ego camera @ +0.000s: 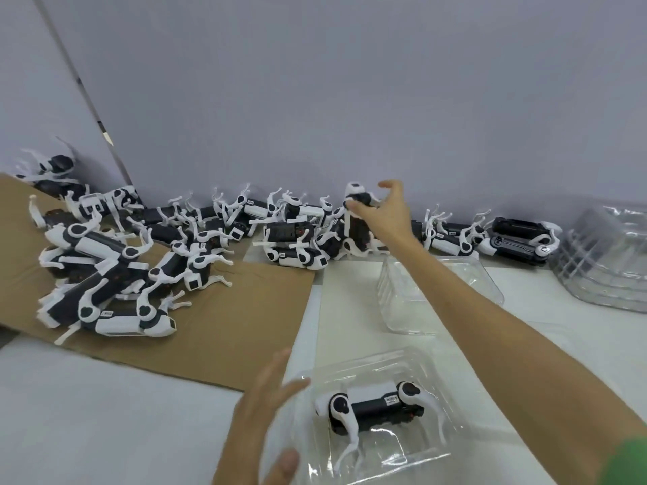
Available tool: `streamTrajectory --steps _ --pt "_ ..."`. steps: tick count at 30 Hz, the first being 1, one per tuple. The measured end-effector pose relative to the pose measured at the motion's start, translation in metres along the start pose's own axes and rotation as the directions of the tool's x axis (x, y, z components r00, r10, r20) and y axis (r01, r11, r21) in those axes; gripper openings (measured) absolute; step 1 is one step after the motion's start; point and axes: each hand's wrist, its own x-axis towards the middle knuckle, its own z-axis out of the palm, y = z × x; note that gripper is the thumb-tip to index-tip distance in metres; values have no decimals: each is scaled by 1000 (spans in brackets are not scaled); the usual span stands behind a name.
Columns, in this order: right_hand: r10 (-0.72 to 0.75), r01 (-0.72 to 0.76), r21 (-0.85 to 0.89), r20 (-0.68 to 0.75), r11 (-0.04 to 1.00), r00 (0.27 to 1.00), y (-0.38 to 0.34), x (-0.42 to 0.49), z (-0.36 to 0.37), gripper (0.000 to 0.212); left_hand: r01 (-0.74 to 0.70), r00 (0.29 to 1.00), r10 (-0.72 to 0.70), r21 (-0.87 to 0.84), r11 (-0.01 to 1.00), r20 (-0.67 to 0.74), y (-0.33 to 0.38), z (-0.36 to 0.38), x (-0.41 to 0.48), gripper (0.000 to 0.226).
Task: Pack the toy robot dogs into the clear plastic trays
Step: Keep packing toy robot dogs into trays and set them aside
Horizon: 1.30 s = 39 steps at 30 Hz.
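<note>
A black and white toy robot dog point(374, 406) lies on its side in a clear plastic tray point(420, 453) near the front edge. My left hand point(266, 407) hovers open just left of that tray, fingers straight, holding nothing. My right hand point(380, 210) reaches far across the table to the pile by the wall. Its fingers curl around an upright toy dog point(359, 218) there. A second clear tray point(402, 295) sits open under my right forearm, with nothing visible in it.
Several toy dogs point(105, 274) are heaped on a brown cardboard sheet point(227, 327) at left, and more line the wall point(294, 232). Stacked clear trays point(605, 267) stand at the far right. The table point(105, 414) is white.
</note>
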Motion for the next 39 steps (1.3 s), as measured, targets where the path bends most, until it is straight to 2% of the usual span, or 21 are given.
streamTrajectory --steps 2,3,5,6,8,10,11,14,16,18,19,21,24,25,27,29,31,34,36,37,39 --pt "75 -109 267 136 957 988 -24 -22 -21 74 -153 963 162 58 986 -217 9 -7 -2 43" --pt "74 -172 391 254 904 964 -34 -38 -34 69 -148 945 145 12 989 -294 15 -11 3 34" --pt "6 -316 546 494 776 869 -49 -72 -57 42 -92 947 35 -165 982 -319 34 -16 25 38" --pt "-53 -383 589 588 712 807 -55 -90 -66 29 -21 961 -59 -283 959 -272 45 -16 38 43" --pt "-172 -463 645 676 608 716 -66 -128 -78 33 184 969 -243 -539 822 -40 69 -8 67 54" --pt "-188 -443 676 647 589 739 -70 -153 -84 23 334 942 -257 -661 672 216 95 8 80 57" --pt "-135 -409 681 596 608 791 -71 -160 -87 33 351 936 -208 -683 641 285 104 18 81 55" --pt "13 -251 501 431 828 902 -77 -171 -106 69 381 924 -233 -751 539 302 122 40 78 50" --pt "18 -59 175 229 983 973 -79 -177 -123 74 405 900 -347 -801 440 265 128 49 79 54" --pt "-97 100 -163 28 982 995 -74 -183 -141 73 397 883 -413 -829 395 226 134 58 81 56" --pt "-186 177 -242 -15 954 983 -71 -187 -149 71 385 874 -445 -838 387 196 137 64 81 56" --pt "-352 361 -248 82 899 932 -67 -201 -159 64 353 855 -504 -846 400 119 146 75 82 48" --pt "-422 557 -262 430 788 798 -60 -223 -159 70 353 847 -515 -864 358 133 161 89 83 31" --pt "-430 591 -306 457 746 779 -55 -225 -158 72 364 853 -495 -870 333 167 164 93 83 33" --pt "-408 524 -336 360 782 839 -46 -224 -162 74 383 884 -401 -864 326 241 166 93 77 32" --pt "-350 413 -295 243 862 905 -40 -218 -173 71 400 913 -257 -817 415 316 162 87 71 28" --pt "-296 329 -245 161 912 942 -30 -208 -191 57 418 898 -132 -720 555 420 161 78 64 34" --pt "-202 246 -282 178 927 963 -14 -193 -218 43 240 913 -18 -500 832 408 149 66 48 33" --pt "-126 204 -351 234 914 964 -1 -184 -237 43 71 938 12 -226 972 345 135 56 33 27" --pt "-102 191 -362 252 912 962 3 -181 -245 44 -1 936 13 -34 999 352 124 50 27 36" --pt "-86 193 -369 286 909 954 10 -175 -255 45 -119 893 -48 337 934 448 102 37 19 63"
